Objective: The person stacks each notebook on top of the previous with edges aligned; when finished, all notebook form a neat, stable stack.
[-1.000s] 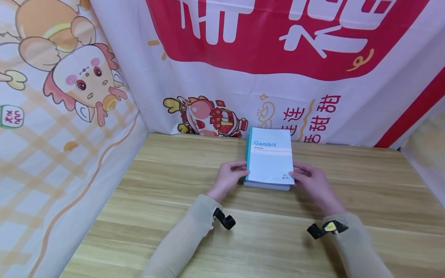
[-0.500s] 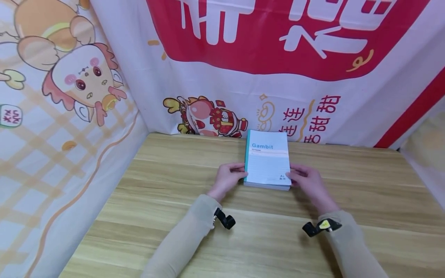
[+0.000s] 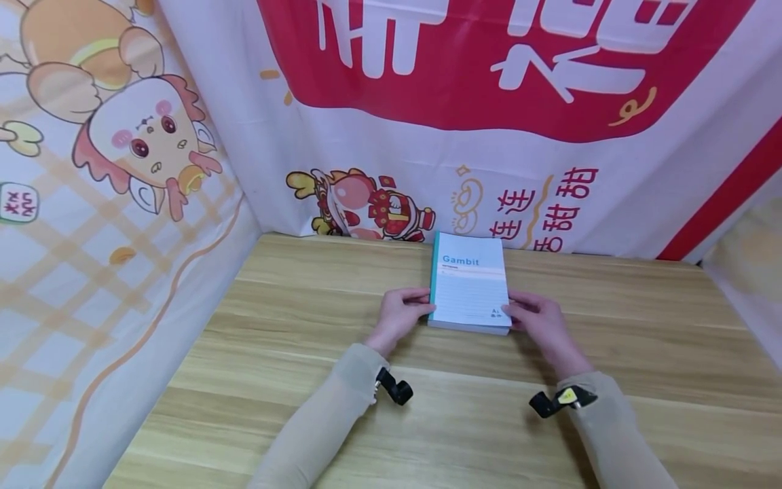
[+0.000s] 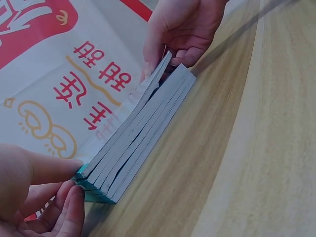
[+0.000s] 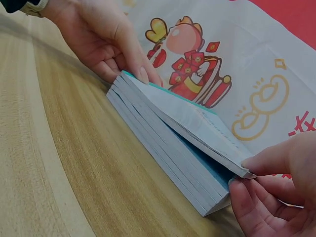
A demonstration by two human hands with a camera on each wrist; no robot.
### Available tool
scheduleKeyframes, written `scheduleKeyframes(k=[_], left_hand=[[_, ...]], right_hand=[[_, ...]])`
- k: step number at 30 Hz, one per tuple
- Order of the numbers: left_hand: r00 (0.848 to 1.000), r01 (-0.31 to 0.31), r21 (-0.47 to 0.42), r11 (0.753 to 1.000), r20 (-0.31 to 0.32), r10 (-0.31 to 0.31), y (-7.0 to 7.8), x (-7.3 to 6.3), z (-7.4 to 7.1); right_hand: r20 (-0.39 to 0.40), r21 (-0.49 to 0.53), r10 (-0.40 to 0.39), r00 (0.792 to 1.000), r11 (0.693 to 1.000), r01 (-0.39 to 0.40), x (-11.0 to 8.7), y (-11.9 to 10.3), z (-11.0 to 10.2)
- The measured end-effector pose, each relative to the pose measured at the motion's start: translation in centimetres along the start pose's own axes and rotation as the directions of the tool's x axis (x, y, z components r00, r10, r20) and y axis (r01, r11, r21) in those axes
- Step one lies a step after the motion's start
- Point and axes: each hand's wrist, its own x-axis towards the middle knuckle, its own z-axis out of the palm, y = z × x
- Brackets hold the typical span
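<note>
A light blue "Gambit" notebook [image 3: 470, 285] with a green spine lies on top of a stack of similar notebooks [image 3: 468, 328] at the back of the table. At its left side my left hand [image 3: 400, 318] pinches the near spine corner, thumb on the cover and fingers against the spine. My right hand [image 3: 542, 329] pinches the near right corner between thumb and fingers. In the right wrist view that corner of the top notebook [image 5: 197, 118] is raised, with a wedge-shaped gap above the lower notebooks [image 5: 168, 153]. The left wrist view shows their page edges [image 4: 143, 136] roughly aligned.
The wooden table [image 3: 452, 421] extends in front and to both sides. A printed white and red cloth [image 3: 366, 149] hangs right behind the stack. Another patterned cloth [image 3: 122, 285] borders the left side. Black wrist cameras [image 3: 400, 392] sit on both sleeves.
The top notebook has shifted slightly left and toward me, lining up more closely with the stack. My right hand moved a little left with it; my left hand stayed nearly in place.
</note>
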Motion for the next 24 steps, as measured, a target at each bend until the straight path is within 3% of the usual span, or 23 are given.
scheduleKeyframes(k=[24], left_hand=[[1.0, 0.006, -0.023, 1.0, -0.024, -0.007, -0.05, -0.32, 0.04]], right_hand=[[-0.043, 0.018, -0.043, 0.998, 0.999, 0.044, -0.05, 0.46, 0.48]])
